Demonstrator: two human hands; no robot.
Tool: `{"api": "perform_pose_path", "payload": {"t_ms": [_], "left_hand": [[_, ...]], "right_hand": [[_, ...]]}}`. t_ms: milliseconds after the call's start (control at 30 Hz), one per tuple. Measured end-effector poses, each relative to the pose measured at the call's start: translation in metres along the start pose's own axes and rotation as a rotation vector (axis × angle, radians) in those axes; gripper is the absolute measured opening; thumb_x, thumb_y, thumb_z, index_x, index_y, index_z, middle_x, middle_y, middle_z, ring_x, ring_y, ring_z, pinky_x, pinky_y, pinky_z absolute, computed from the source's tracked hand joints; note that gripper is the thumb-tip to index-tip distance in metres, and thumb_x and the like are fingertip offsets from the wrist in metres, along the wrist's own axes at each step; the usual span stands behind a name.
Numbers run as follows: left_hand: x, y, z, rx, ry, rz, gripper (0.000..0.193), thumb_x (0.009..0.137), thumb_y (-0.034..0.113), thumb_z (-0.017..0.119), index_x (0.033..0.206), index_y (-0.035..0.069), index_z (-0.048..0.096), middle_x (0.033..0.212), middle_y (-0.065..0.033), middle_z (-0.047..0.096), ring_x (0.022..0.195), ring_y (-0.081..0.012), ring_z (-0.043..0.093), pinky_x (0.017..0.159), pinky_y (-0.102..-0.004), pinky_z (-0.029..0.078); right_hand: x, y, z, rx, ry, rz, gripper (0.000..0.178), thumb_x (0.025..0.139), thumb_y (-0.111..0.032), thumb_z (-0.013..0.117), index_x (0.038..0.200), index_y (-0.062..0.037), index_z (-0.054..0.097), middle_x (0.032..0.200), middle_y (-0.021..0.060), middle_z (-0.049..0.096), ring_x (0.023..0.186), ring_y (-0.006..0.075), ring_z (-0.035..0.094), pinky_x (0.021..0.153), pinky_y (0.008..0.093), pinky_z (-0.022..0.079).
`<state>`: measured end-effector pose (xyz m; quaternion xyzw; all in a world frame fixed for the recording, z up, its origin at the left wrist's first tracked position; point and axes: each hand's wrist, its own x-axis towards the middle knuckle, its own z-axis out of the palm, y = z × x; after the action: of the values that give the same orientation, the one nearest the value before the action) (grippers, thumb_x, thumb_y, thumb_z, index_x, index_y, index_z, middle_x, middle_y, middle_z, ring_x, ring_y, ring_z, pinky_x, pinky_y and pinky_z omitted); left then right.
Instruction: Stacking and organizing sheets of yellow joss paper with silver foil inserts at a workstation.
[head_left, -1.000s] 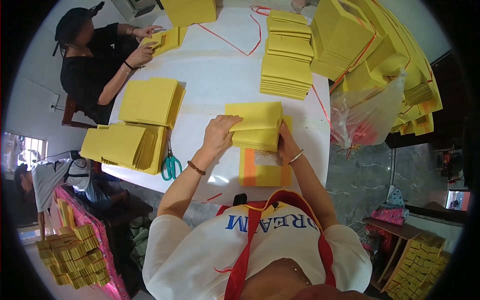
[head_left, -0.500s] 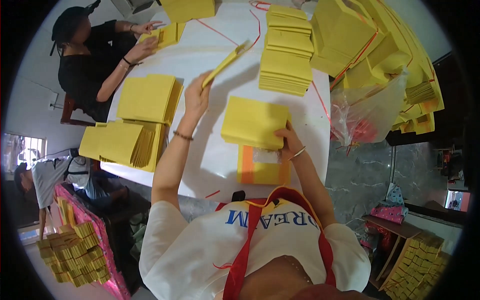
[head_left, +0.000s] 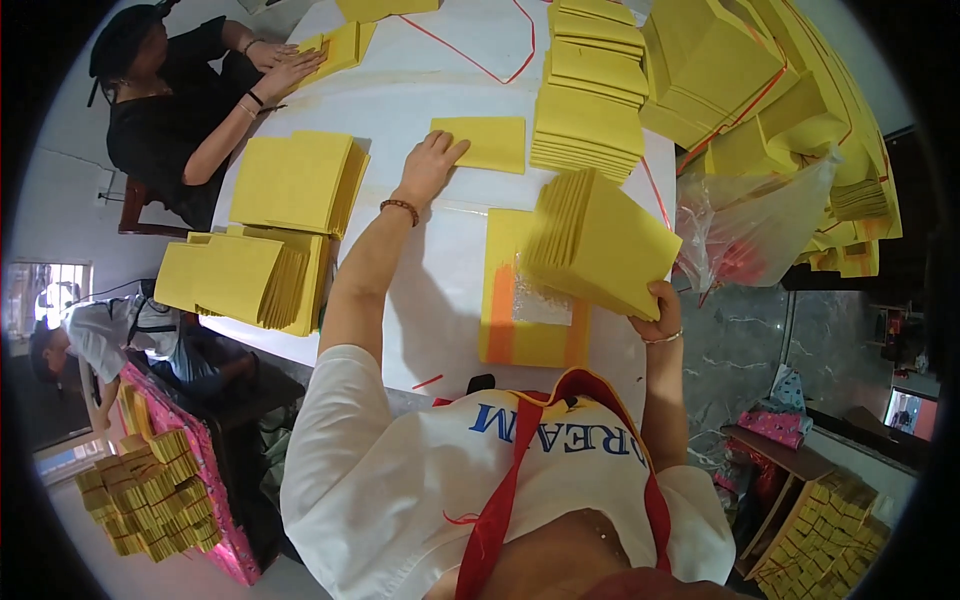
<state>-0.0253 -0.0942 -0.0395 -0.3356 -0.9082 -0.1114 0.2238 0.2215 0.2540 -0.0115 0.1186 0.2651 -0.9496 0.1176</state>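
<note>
My right hand (head_left: 658, 314) grips the lower right corner of a thick stack of folded yellow papers (head_left: 610, 248), which is tilted with its layered edges fanned to the left. Partly beneath that stack lies a flat yellow pad (head_left: 502, 345) with orange bands and a clear, shiny patch. Farther off, my left hand (head_left: 430, 165) is closed at the left end of a thin yellow paper bundle (head_left: 490, 144) lying flat on the white table (head_left: 420, 270). The undersides of its fingers are hidden.
Stepped yellow stacks (head_left: 588, 120) stand beyond my right hand, beside a clear plastic bag (head_left: 745, 225) and large red-tied bundles (head_left: 715, 65). More yellow stacks (head_left: 290, 185) lie at left. A co-worker (head_left: 150, 130) handles yellow paper at far left. Red string (head_left: 450, 45) crosses the table.
My left hand has lowered the raised thin bundle flat onto the table, farther right. My right hand has lifted and tilted the thick stack rightward, exposing more of the pad.
</note>
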Motion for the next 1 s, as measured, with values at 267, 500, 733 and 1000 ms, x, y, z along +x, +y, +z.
{"api": "perform_pose_path", "payload": {"t_ms": [267, 500, 733, 1000], "left_hand": [[-0.006, -0.03, -0.001, -0.034, -0.239, 0.082, 0.048, 0.075, 0.005, 0.057, 0.121, 0.014, 0.046, 0.115, -0.0119, 0.047, 0.116, -0.0286, 0.041, 0.087, -0.0366, 0.043], [0.031, 0.023, -0.063, 0.223, -0.641, -0.163, 0.06, 0.084, 0.034, 0.051, 0.137, 0.015, 0.029, 0.14, -0.0096, 0.03, 0.128, -0.0273, 0.029, 0.101, -0.0377, 0.03], [0.005, 0.103, -0.107, -2.156, -0.425, -0.675, 0.081, 0.086, 0.062, 0.03, 0.141, 0.009, 0.004, 0.136, -0.0201, 0.032, 0.123, -0.0256, 0.039, 0.1, -0.0373, 0.034], [-0.011, 0.097, -0.132, -1.825, -0.284, -0.74, 0.079, 0.084, 0.046, 0.048, 0.141, 0.01, 0.007, 0.138, -0.0119, 0.03, 0.127, -0.0227, 0.032, 0.102, -0.0373, 0.03]], "right_hand": [[0.007, 0.002, -0.003, -0.014, -0.001, -0.032, 0.045, 0.074, -0.011, 0.054, 0.116, 0.0011, 0.046, 0.102, 0.0128, 0.06, 0.088, 0.0249, 0.062, 0.072, 0.0355, 0.052], [0.029, 0.001, 0.024, 0.007, -0.1, -0.02, 0.044, 0.074, -0.009, 0.053, 0.117, 0.002, 0.046, 0.107, 0.0134, 0.058, 0.092, 0.024, 0.06, 0.077, 0.0356, 0.051], [0.055, 0.005, 0.065, -0.017, -0.121, 0.017, 0.049, 0.071, -0.005, 0.054, 0.118, 0.0006, 0.043, 0.11, 0.0111, 0.054, 0.1, 0.0202, 0.055, 0.083, 0.0323, 0.048], [0.078, -0.001, 0.107, -0.441, -0.049, -0.13, 0.067, 0.066, 0.003, 0.057, 0.129, -0.003, 0.034, 0.113, 0.0076, 0.05, 0.103, 0.0172, 0.052, 0.085, 0.0294, 0.046]]}}
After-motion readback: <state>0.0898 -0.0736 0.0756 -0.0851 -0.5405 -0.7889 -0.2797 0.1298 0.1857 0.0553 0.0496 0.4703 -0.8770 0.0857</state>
